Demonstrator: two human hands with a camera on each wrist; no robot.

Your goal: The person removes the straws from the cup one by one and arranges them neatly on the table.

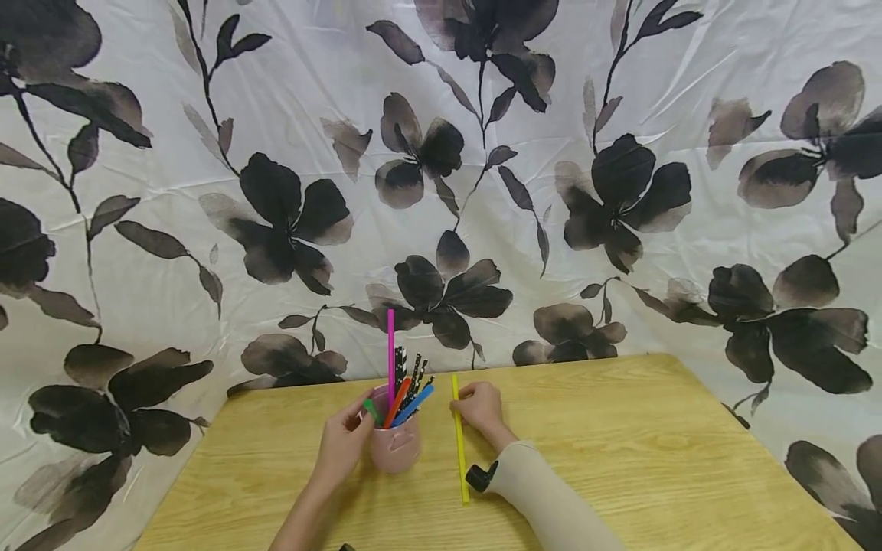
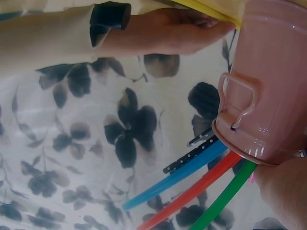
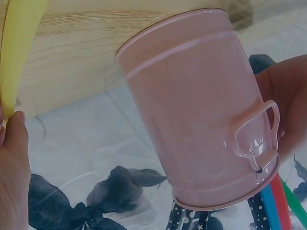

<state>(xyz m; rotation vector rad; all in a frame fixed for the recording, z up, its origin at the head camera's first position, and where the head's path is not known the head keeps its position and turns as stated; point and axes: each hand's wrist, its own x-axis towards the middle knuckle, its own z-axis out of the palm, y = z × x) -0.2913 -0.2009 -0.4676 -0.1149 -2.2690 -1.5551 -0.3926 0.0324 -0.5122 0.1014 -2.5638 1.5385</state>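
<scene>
A pink metal cup (image 1: 396, 453) with a small handle stands on the wooden table, holding several straws. Among them are a tall magenta straw (image 1: 390, 348), a red straw (image 1: 397, 403), a blue straw (image 1: 415, 405), a green straw (image 1: 374, 412) and black patterned straws. My left hand (image 1: 342, 440) grips the cup's left side near the rim; part of its fingers is hidden behind the cup. Right of the cup, my right hand (image 1: 482, 409) pinches a long yellow straw (image 1: 461, 451) near its far end. The right wrist view shows the thumb against the yellow straw (image 3: 19, 43).
The light wooden table (image 1: 586, 428) extends to both sides of the hands. Behind it hangs a white cloth (image 1: 524, 252) with dark flowers. A black strap piece (image 1: 481, 476) sits at the right sleeve's cuff.
</scene>
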